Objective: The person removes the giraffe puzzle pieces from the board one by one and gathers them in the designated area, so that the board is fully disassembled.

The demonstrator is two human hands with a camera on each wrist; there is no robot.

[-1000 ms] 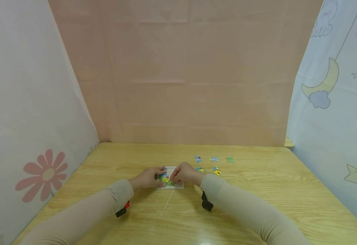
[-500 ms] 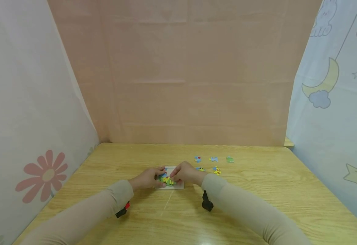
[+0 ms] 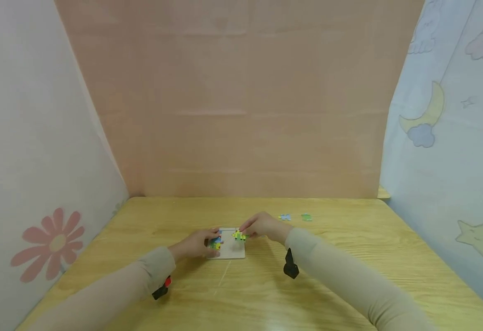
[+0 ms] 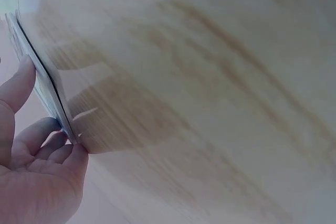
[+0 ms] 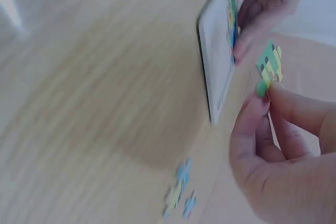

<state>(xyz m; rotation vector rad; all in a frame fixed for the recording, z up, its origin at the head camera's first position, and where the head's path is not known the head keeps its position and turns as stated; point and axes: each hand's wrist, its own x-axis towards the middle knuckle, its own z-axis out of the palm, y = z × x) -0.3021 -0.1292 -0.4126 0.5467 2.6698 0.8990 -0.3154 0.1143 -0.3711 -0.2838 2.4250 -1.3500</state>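
A white puzzle board [image 3: 232, 251] lies on the table, with some colourful jigsaw pieces [image 3: 217, 243] fitted along its left side. My left hand [image 3: 193, 243] grips the board's left edge; in the left wrist view the thumb [image 4: 21, 85] is on one face and curled fingers are at its rim. Between thumb and fingertips, my right hand [image 3: 264, 226] pinches a green and yellow jigsaw piece [image 5: 271, 65] with dark spots. That piece is raised above the right part of the board. The left hand covers part of the fitted pieces.
Two loose jigsaw pieces, one light blue [image 3: 284, 217] and one green [image 3: 306, 217], lie behind the right hand. The right wrist view shows more loose blue and yellow pieces [image 5: 178, 188] on the wooden table [image 3: 332, 312]. Cloth walls stand behind and at both sides.
My right hand has lifted the green and yellow jigsaw piece off the board and moved slightly up and right. The left hand keeps its grip. The head view has shifted a little.
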